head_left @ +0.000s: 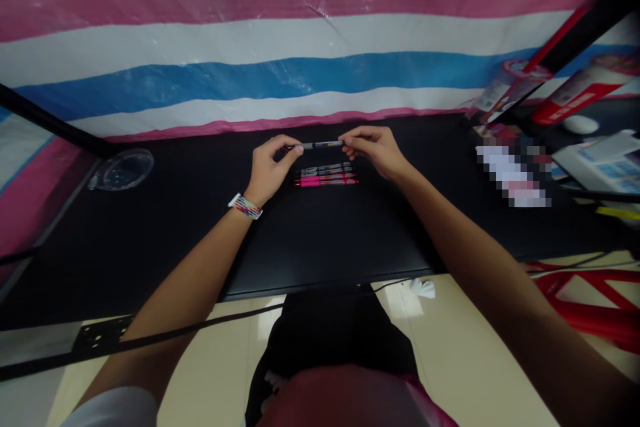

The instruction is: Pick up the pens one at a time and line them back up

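A slim pen with a dark grip [323,144] lies crosswise between my two hands, over the far part of the black table. My left hand [274,159], with a multicoloured band at the wrist, pinches its left end. At the other end, the fingertips of my right hand [373,149] close on the pen. Just nearer to me, several pens lie side by side in a row: dark and clear ones [325,170] at the back, pink and red ones [326,181] at the front.
A clear plastic lid or dish [123,169] sits at the table's left. Far right stand a clear container [507,90], a red canister [575,93] and a white round object [581,124]. A red stool [595,300] is below the right edge. Striped sheeting [300,73] hangs behind the black table [330,240].
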`<state>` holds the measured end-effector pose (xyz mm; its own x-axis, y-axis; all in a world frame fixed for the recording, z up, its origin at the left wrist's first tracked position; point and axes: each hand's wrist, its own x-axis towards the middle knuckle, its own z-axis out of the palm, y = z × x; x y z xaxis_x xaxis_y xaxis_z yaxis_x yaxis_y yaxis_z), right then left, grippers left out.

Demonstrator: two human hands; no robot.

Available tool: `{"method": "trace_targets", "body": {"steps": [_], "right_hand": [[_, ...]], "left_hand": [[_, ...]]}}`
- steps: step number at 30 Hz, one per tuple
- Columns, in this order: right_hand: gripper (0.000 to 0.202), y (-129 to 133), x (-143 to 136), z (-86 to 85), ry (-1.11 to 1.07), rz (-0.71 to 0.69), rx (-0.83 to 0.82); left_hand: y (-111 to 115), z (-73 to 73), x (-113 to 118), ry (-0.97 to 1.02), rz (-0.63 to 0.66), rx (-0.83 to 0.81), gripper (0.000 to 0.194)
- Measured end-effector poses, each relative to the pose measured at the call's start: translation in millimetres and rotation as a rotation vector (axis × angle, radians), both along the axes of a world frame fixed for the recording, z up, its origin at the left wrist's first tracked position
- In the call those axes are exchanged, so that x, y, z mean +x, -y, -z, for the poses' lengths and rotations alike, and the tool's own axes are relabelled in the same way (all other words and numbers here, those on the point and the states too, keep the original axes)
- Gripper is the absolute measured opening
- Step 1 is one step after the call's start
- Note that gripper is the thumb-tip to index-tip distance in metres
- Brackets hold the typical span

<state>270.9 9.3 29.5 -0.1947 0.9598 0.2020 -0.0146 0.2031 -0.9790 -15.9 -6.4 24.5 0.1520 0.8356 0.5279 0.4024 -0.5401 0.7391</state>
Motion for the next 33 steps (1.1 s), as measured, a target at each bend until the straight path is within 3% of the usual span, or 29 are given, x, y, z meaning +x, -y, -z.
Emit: {"method": "trace_targets", "body": {"steps": [9, 14, 20, 23, 27, 28, 31, 33], "right_hand": [[0.036, 2.6, -7.7, 2.7, -0.064, 0.040, 0.056], [0.040, 1.1, -10.5, 6.4, -0.065, 0.046, 0.089], [0.043, -0.8, -9.6, 8.3, -0.130, 0.038, 0.010], [0.043, -1.4, -9.0, 9.1, -0.150, 0.030, -0.054], [0.042, -1.1, -8.9, 9.8, -0.185, -0.013, -0.085], [0.042, -1.1, -8.8, 9.9, -0.192, -0.022, -0.086], [0.042, -1.5, -8.0, 10.0, -0.190, -0.020, -0.092], [0.043, -1.8, -7.5, 10.2, -0.179, -0.006, -0.100]], "left_hand": [[0.1, -2.7, -1.5, -0.061, 0.035, -0.037, 0.053], [-1.3, 0.7, -1.2, 0.035, 0.025, -0.130, 0.071], [-2.8, -2.5, 0.3, 0.138, 0.105, -0.106, 0.035], [-3.8, -1.6, -0.3, 0.143, 0.091, -0.130, 0.032], [-4.2, -0.1, -1.3, 0.083, 0.015, -0.177, 0.059], [-4.3, -0.3, -1.6, 0.087, 0.011, -0.173, 0.057], [-5.5, -0.8, -2.6, 0.145, 0.045, -0.147, 0.027], [-7.0, -0.1, -3.4, 0.168, 0.064, -0.142, 0.031]]}}
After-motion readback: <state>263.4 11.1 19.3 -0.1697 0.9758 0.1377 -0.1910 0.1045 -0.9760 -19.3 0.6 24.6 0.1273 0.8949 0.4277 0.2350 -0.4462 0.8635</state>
